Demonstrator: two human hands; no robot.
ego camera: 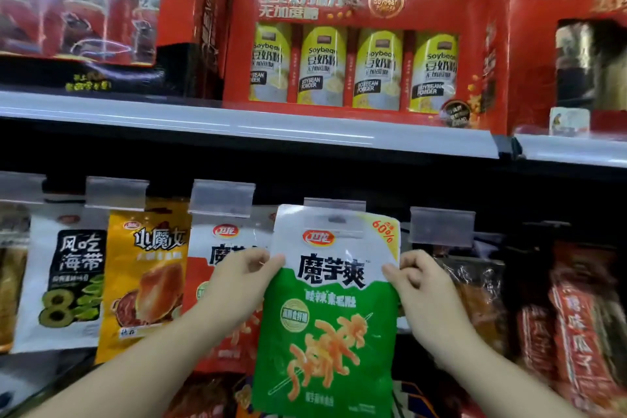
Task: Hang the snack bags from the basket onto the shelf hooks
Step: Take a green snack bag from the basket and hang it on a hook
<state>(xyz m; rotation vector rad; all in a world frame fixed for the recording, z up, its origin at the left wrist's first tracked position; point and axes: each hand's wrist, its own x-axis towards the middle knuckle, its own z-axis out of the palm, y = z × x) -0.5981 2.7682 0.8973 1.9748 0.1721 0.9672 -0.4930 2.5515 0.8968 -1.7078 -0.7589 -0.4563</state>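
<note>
A green and white snack bag (330, 309) is held upright in front of the hook row. My left hand (242, 276) pinches its left edge and my right hand (417, 282) pinches its right edge. The bag's hang hole (336, 220) sits just below a clear price-tag holder (334, 204) at the tip of a hook. The hook itself is hidden behind the bag, so I cannot tell whether the hole is over it. The basket is out of view.
Other snack bags hang on neighbouring hooks: a white seaweed bag (68, 278), an orange bag (146, 278), a red and white bag (220, 244) behind my left hand, and red packs (576, 332) at the right. A shelf edge (237, 127) with red gift boxes (356, 37) runs above.
</note>
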